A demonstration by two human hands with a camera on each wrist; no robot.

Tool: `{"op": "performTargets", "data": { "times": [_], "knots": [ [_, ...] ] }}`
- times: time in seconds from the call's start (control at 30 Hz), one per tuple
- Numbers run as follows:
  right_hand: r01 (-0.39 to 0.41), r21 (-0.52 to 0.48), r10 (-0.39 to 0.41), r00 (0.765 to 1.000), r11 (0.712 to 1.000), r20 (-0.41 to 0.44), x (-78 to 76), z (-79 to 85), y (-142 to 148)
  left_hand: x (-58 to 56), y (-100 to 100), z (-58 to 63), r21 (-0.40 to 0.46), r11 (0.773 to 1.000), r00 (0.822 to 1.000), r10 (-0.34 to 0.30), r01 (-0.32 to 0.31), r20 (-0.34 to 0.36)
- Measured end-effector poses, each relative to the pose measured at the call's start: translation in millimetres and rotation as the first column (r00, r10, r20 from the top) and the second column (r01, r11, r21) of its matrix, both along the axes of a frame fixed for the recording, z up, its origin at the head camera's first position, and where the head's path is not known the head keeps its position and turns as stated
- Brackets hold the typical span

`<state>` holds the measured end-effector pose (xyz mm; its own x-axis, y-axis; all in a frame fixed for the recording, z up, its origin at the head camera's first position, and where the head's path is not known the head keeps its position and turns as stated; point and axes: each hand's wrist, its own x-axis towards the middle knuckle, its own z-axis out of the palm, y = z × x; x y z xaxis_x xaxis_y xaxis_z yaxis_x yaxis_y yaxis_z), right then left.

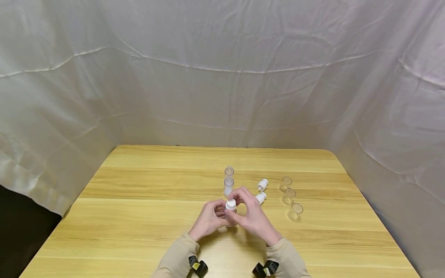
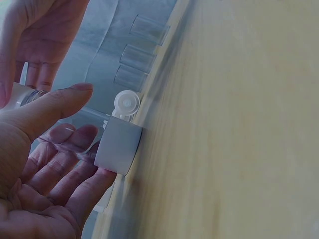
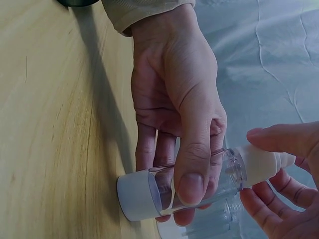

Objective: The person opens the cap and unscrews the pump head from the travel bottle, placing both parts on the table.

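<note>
An upright clear bottle with a white base [image 3: 137, 196] and a white pump top [image 1: 231, 205] stands on the table between both hands. My left hand [image 1: 210, 218] grips its clear body, thumb on one side and fingers on the other. With thumb and fingers, my right hand [image 1: 252, 218] pinches the white pump top, seen closer in the right wrist view [image 3: 259, 164]. The bottle's lower end shows in the left wrist view as a white band [image 2: 118, 146]. How firmly the top sits on the bottle cannot be told.
Beyond the hands stand two clear bottles, a nearer one [image 1: 228, 187] and a farther one [image 1: 229, 172]. Two white pump tops [image 1: 262, 185] lie right of them, one partly behind my right hand. Three clear cups or caps [image 1: 289, 196] form a row farther right on the wooden table [image 1: 139, 231].
</note>
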<state>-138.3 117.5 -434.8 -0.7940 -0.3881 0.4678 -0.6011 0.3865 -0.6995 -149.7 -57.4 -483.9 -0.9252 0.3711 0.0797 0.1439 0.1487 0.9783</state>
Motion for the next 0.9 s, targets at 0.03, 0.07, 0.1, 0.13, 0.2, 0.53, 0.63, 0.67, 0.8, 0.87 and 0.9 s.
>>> {"op": "performTargets", "data": {
  "times": [0.03, 0.07, 0.1, 0.13, 0.2, 0.53, 0.63, 0.67, 0.8, 0.87, 0.9],
  "knots": [
    [-0.002, 0.001, 0.002, 1.000, 1.000, 0.001, 0.0, 0.1, 0.0, -0.2, 0.2, -0.1, 0.001, 1.000, 1.000, 0.002, -0.002, 0.005],
    [-0.006, 0.001, 0.006, 1.000, 1.000, 0.002, 0.0, 0.0, 0.1, -0.3, 0.2, 0.0, 0.004, 1.000, 1.000, 0.002, -0.002, 0.009],
    [-0.011, 0.002, 0.011, 1.000, 1.000, 0.002, 0.0, -0.1, 0.4, -0.3, 0.2, 0.3, 0.005, 1.000, 1.000, 0.003, -0.003, 0.011],
    [-0.017, 0.002, 0.017, 1.000, 1.000, 0.000, -0.1, -0.5, 0.8, -0.2, 0.2, 0.7, 0.006, 1.000, 1.000, 0.003, -0.003, 0.010],
    [-0.028, 0.009, 0.028, 1.000, 1.000, -0.004, -0.4, -0.8, 1.5, -0.1, 0.2, 0.7, 0.007, 1.000, 1.000, 0.003, -0.003, 0.009],
    [-0.037, 0.006, 0.037, 0.999, 0.999, -0.016, -1.0, -1.1, 2.1, 0.5, 0.0, 0.6, 0.011, 1.000, 1.000, -0.007, 0.007, 0.014],
    [-0.026, 0.005, 0.026, 1.000, 1.000, -0.011, -0.8, -1.4, 1.1, 1.0, -0.2, 1.3, 0.012, 1.000, 1.000, -0.008, 0.008, 0.011],
    [-0.023, 0.005, 0.023, 1.000, 1.000, -0.009, -0.8, -1.8, 0.9, 1.2, -0.3, 1.7, 0.011, 1.000, 1.000, -0.008, 0.008, 0.011],
    [-0.026, 0.006, 0.026, 1.000, 1.000, -0.012, -0.9, -2.1, 0.5, 1.7, -0.1, 3.0, 0.007, 1.000, 1.000, -0.001, 0.001, 0.011],
    [-0.030, 0.010, 0.030, 0.999, 1.000, -0.017, -0.7, -1.6, 0.5, 1.6, 0.1, 3.5, 0.006, 1.000, 1.000, 0.004, -0.004, 0.011],
    [-0.031, 0.011, 0.031, 0.999, 0.999, -0.020, -0.5, -1.2, 0.7, 1.6, 0.2, 3.8, 0.004, 1.000, 1.000, 0.005, -0.005, 0.009]
  ]
}}
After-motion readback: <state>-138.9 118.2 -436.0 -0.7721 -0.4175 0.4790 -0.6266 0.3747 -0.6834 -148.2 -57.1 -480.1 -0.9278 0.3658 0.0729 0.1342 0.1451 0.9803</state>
